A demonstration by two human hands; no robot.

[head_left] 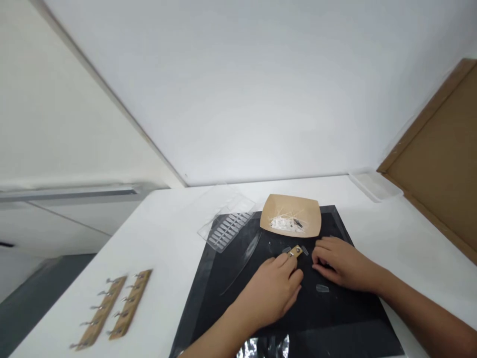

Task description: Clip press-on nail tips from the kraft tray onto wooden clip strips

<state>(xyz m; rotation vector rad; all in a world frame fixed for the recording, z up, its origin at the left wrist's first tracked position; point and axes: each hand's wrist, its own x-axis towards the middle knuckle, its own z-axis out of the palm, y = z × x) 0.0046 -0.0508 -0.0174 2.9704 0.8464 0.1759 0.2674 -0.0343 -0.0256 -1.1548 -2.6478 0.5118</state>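
My left hand (274, 286) is closed around a small wooden strip with metal clips (296, 250), over the black mat (208, 318). Only the strip's far end sticks out past my fingers. Clear nail tips (304, 250) lie beside that end. To the right, my right hand (341, 263) rests on the mat with fingers curled inward; whatever it may hold is too small to make out. A single clear nail tip (322, 288) lies below it. Beyond both hands stands a tan paper tray (270, 211) with white bits and thin sticks in it.
Left on the white table are two wooden strips with upright metal clips (102, 313) (130, 306). A clear plastic box of nail tips (229, 228) overlaps the mat's far left corner. Back right sit a clear lid (376, 186) and a cardboard panel (439, 159).
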